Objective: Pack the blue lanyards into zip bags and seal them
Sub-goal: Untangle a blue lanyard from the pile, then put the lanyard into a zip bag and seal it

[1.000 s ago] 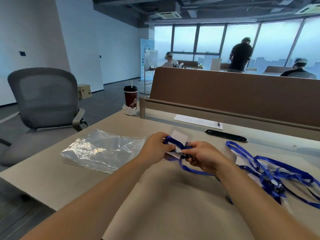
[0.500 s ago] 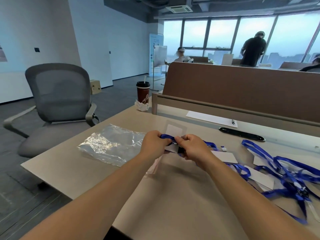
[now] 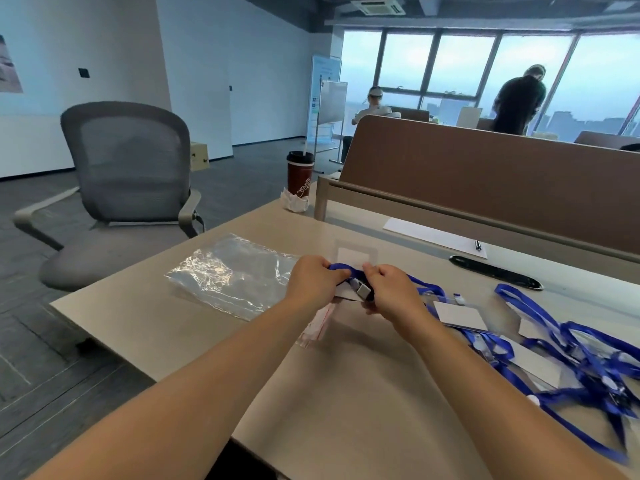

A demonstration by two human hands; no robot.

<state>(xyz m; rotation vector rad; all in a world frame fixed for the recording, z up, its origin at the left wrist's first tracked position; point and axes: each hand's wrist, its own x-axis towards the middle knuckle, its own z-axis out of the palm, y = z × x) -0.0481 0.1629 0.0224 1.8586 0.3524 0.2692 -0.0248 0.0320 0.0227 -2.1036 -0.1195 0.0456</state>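
Over the middle of the desk my left hand point(image 3: 313, 284) and my right hand point(image 3: 389, 289) both grip one folded blue lanyard point(image 3: 341, 271) with its clear badge holder point(image 3: 353, 254) standing up behind them. A small clear zip bag point(image 3: 317, 325) with a red seal line hangs under my left hand; who holds it is hidden. A heap of more blue lanyards point(image 3: 568, 355) with white badge cards lies tangled to the right. A stack of clear zip bags point(image 3: 232, 271) lies flat to the left.
A brown paper cup point(image 3: 300, 174) with a crumpled napkin stands at the desk's back left corner. A white sheet point(image 3: 434, 237) and a black strip point(image 3: 495, 271) lie along the brown partition point(image 3: 485, 181). A grey office chair point(image 3: 128, 188) is left of the desk.
My hands drew closer together and bunched the lanyard into a tighter fold. The view swung left, so the lanyard heap now sits further right.
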